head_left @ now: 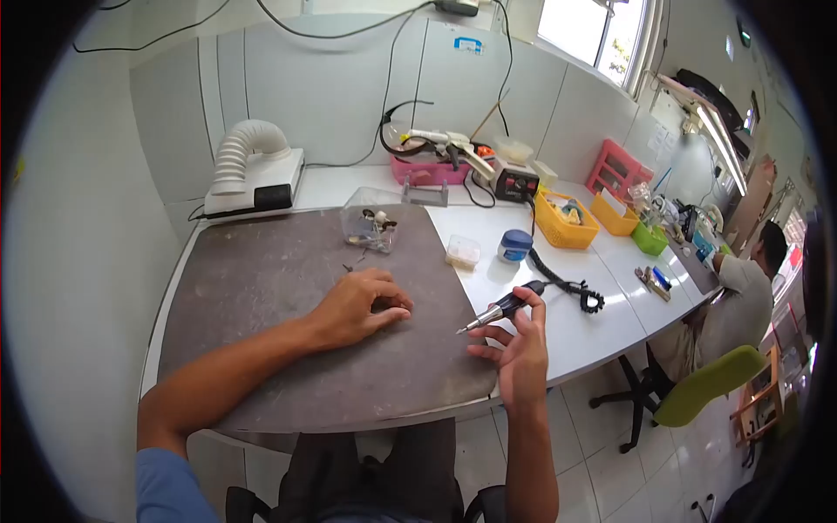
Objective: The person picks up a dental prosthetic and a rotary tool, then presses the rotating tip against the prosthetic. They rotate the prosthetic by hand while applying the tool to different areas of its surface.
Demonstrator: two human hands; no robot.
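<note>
My left hand (pixel 362 307) rests on the brown mat (pixel 261 288), its fingers curled inward; what they hold, if anything, is hidden. In my right hand (pixel 521 353) is a rotary handpiece (pixel 501 308), black and silver, held over the mat's right edge with its thin tip pointing left. A coiled black cord (pixel 567 283) runs from the tool across the white table. Just beyond my left hand stands a clear plastic container (pixel 370 222) with small dark and light pieces inside. Small dark bits lie between it and that hand.
Further right are a small clear box (pixel 462 252), a blue-lidded jar (pixel 514 246), a yellow basket (pixel 565 231) and a control box (pixel 514 181). A white duct unit (pixel 253 179) stands at the back left. Another person (pixel 741 288) sits at the far right.
</note>
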